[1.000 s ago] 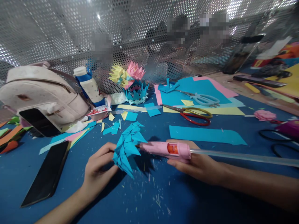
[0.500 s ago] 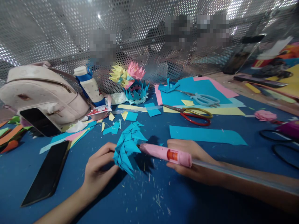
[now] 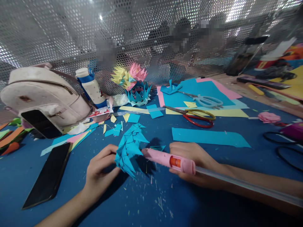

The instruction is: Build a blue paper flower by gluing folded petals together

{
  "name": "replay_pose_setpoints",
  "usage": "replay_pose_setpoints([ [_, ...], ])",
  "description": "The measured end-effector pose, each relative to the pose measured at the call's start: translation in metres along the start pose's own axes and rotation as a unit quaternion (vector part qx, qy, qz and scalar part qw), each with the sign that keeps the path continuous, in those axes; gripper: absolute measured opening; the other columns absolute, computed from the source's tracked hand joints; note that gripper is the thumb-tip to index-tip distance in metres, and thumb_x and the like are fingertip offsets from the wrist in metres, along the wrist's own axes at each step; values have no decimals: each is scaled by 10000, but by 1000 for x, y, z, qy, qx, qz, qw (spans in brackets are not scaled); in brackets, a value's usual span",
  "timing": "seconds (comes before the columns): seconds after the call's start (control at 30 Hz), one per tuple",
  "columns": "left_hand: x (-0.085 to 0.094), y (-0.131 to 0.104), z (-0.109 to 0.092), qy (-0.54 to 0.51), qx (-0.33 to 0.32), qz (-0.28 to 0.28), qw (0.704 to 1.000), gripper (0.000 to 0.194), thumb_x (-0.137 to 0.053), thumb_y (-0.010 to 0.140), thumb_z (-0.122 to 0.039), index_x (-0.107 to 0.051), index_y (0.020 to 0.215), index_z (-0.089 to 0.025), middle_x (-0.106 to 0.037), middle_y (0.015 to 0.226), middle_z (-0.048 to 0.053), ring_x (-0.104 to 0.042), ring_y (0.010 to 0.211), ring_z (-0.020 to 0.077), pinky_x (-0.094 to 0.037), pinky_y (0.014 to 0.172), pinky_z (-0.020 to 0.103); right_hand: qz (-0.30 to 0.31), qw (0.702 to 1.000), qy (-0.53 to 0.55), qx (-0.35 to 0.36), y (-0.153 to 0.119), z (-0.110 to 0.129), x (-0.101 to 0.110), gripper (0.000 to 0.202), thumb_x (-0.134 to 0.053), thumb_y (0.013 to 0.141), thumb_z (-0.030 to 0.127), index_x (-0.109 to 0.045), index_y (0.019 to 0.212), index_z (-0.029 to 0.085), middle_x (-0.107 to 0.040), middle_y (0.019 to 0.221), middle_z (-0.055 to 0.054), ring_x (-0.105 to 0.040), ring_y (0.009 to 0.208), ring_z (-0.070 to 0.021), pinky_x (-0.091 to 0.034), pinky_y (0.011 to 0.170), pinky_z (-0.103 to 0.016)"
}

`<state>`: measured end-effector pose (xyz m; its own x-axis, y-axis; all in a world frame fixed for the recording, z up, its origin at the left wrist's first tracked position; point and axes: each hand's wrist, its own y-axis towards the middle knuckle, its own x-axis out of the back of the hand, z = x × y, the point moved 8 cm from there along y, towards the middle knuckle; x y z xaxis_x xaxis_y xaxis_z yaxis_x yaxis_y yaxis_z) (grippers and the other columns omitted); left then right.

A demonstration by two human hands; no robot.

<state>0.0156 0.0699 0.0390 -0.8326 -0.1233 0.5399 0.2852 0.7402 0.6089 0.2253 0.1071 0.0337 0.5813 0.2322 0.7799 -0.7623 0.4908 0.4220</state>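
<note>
My left hand (image 3: 100, 170) is closed on the left side of a blue folded-paper piece (image 3: 131, 148) with rows of pointed petals. In my right hand (image 3: 196, 157) is a pink glue gun (image 3: 165, 159), gripped around its handle, with a long clear glue stick (image 3: 236, 179) running out of its back end. The gun's nozzle is at the right side of the paper piece, its tip hidden behind the points. A small blue paper piece (image 3: 158, 148) lies just beyond the gun's barrel.
Scissors with yellow and red handles (image 3: 199, 117) and light blue scissors (image 3: 208, 101) lie on coloured paper sheets beyond my hands. Finished paper flowers (image 3: 136, 85) stand at the mesh wall. Left are a backpack (image 3: 44, 97), a bottle (image 3: 91, 88) and a phone (image 3: 47, 176).
The glue gun's back end has dropped slightly and its barrel has shifted a little right. More of the small blue piece behind it shows. My left hand and the paper piece look almost unmoved.
</note>
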Motion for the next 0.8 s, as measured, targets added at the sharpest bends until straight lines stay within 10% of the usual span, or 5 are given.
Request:
replay_pose_setpoints([
  [0.8, 1, 1, -5, 15, -14, -6, 1000, 192, -621, 832, -12, -664, 811, -198, -652, 879, 25, -631, 807, 134, -510, 709, 210, 34, 999, 15, -8, 0, 3, -4, 269, -466, 929, 314, -404, 698, 191, -446, 641, 22, -376, 588, -109, -251, 549, -265],
])
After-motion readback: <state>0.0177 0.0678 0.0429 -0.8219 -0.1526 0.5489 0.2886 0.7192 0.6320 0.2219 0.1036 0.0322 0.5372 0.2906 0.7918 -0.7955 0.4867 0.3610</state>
